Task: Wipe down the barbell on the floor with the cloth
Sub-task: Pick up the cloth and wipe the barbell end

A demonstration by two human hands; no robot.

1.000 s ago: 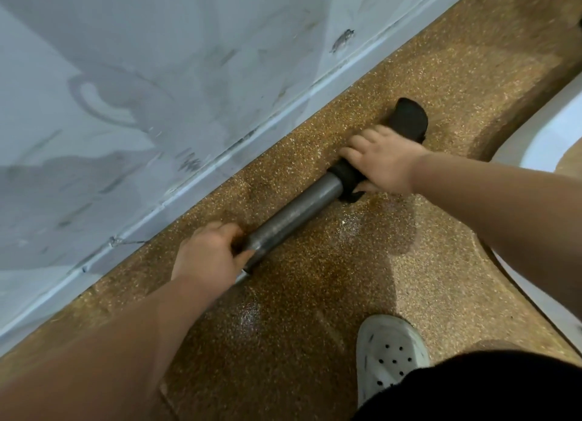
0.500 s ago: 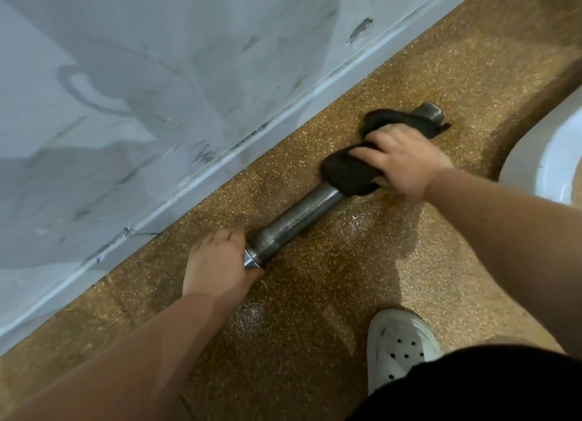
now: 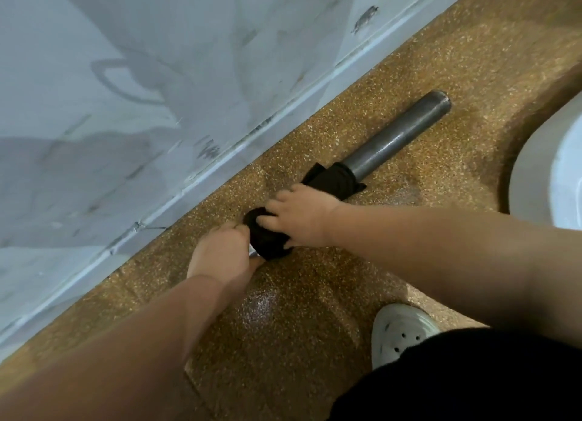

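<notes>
A short grey metal barbell [image 3: 396, 138] lies on the speckled brown floor, slanting from lower left up to the right, close to the wall. A black cloth [image 3: 330, 178] is wrapped over its near half. My right hand [image 3: 299, 216] presses down on the cloth and grips it around the bar. My left hand [image 3: 220, 253] holds the bar's near end, touching the cloth; that end is almost hidden. The far end of the bar is bare.
A pale grey wall [image 3: 157, 90] with a white skirting strip runs diagonally just behind the bar. A white curved object [image 3: 548, 175] sits at the right edge. My white perforated shoe [image 3: 400, 329] stands on the floor below the hands.
My right hand has slid the cloth down the bar from its far end toward my left hand. The far end of the bar is now uncovered.
</notes>
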